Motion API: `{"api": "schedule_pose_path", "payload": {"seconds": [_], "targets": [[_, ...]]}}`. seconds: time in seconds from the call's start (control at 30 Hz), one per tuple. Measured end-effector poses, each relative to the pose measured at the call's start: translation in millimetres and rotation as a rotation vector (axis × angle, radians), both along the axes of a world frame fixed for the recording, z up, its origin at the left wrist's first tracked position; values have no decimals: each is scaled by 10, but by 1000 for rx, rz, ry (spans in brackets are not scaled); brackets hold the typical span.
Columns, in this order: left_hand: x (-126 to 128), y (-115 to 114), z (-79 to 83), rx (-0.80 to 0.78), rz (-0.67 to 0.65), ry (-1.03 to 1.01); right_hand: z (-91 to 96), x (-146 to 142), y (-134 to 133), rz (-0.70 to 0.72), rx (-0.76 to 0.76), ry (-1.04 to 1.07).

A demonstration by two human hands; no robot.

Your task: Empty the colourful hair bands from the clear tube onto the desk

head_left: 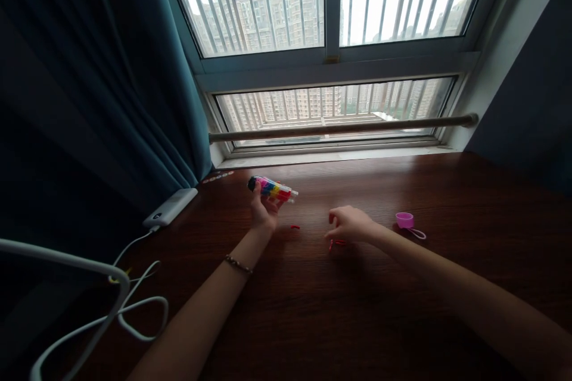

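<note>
My left hand is closed around a clear tube of layered coloured pieces, held on its side just above the dark wooden table. A small red piece lies on the wood just right of that hand. My right hand rests on the table with its fingers pinched together over other small red pieces; what the fingertips hold is too small to make out. A pink cap with a loop lies just right of my right hand.
A white power bank lies at the table's left edge, its white cable looping toward me. A teal curtain hangs at the left. Behind the table are a barred window and a rail.
</note>
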State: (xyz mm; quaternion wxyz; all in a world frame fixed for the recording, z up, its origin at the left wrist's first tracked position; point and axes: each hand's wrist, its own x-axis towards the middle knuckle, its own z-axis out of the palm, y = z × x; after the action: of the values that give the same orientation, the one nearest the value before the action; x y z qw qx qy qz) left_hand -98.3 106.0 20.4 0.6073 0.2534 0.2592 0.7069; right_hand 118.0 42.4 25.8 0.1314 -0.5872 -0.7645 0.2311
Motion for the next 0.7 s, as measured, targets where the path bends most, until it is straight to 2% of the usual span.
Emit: {"api": "schedule_pose_path", "payload": {"seconds": [0.07,0.13,0.2,0.3,0.5,0.57,0.7], "targets": [[-24,39,-37,-24,25,-7,-58,47,-113,-7,17,-127],[-48,66,-70,-39,42,-8,-154,8,-165,1,31,-79],[-71,85,-97,-49,63,1,-262,-101,-131,7,-41,107],[-100,106,-131,-51,87,23,-383,-344,64,15,-178,394],[-144,151,-183,-51,66,48,-413,-804,533,-40,-60,685],[-154,167,-201,-44,60,50,-417,-868,585,-35,-20,800],[-151,190,-233,-46,21,42,-464,-863,539,106,-32,1132]]}}
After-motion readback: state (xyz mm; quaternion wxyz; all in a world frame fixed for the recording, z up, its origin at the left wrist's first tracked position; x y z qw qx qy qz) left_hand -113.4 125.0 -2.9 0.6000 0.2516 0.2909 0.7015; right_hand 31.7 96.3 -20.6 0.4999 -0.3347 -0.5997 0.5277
